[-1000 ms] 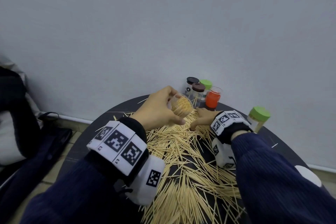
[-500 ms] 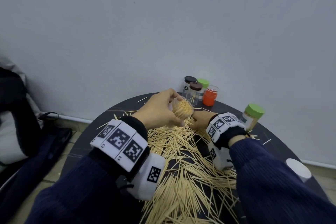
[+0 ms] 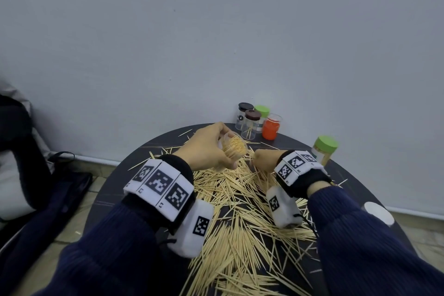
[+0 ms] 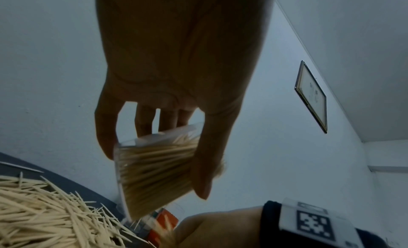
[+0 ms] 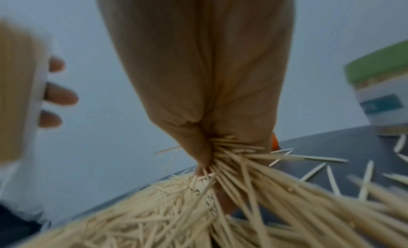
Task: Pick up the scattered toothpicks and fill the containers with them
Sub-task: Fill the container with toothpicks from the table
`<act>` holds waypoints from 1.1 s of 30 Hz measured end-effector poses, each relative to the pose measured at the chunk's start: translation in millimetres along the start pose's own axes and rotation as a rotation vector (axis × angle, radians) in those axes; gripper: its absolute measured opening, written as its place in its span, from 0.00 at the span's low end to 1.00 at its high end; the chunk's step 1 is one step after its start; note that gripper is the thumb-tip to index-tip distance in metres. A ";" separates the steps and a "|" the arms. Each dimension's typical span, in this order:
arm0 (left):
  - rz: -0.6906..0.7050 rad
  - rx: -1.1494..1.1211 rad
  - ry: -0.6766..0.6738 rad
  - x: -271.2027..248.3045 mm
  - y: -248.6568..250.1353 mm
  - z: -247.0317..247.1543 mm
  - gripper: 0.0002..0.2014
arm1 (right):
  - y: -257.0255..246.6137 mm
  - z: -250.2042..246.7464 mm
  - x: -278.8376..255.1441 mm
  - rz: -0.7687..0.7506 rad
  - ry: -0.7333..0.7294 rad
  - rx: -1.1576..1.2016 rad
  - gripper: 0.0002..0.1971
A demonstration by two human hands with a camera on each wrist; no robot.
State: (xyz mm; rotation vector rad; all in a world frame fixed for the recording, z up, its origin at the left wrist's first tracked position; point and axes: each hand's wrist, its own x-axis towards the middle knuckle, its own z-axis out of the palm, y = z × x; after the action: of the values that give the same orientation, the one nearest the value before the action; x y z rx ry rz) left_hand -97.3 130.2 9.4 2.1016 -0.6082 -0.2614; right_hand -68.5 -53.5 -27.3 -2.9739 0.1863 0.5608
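Left hand [image 3: 208,149] raised, fingers [image 4: 106,129] curled — right hand [image 3: 265,160] low, fingers pinched together.

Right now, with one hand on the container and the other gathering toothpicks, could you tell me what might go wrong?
The clear container in the left hand is tilted and already packed with toothpicks, so some could slide out or new ones may not fit. The right hand pinches a splayed, uneven bundle; stray ends may catch the rim and scatter. The orange jar stands just behind and could be knocked.
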 end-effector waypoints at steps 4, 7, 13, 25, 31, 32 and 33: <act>-0.008 0.043 0.005 -1.8 0.3 1.9 0.31 | 7.5 -0.3 -8.2 -0.032 -0.007 0.356 0.12; -0.006 0.076 0.001 -2.3 0.5 4.0 0.30 | 15.1 3.5 -13.8 -0.051 0.005 0.878 0.13; -0.007 0.096 -0.023 -2.3 -0.1 10.1 0.30 | 25.2 14.6 -32.1 -0.098 0.012 1.445 0.10; -0.002 0.081 -0.081 -2.5 0.8 26.6 0.28 | 27.5 23.5 -49.0 -0.222 0.187 1.772 0.13; 0.006 0.024 -0.123 -4.1 1.6 33.5 0.22 | 9.9 6.1 -59.9 -0.397 0.365 1.897 0.12; 0.003 0.013 -0.129 -4.4 1.9 33.5 0.23 | 6.6 2.1 -61.6 -0.424 0.385 1.901 0.12; 0.002 0.011 -0.133 -4.8 2.2 33.2 0.23 | 3.9 -1.8 -63.8 -0.450 0.405 1.905 0.11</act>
State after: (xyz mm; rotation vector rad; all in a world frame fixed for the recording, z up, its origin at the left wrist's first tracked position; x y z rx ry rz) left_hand -115.5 107.8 -7.9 2.1055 -0.6915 -0.3994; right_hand -127.4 -51.2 -2.5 -1.1183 0.0111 -0.2680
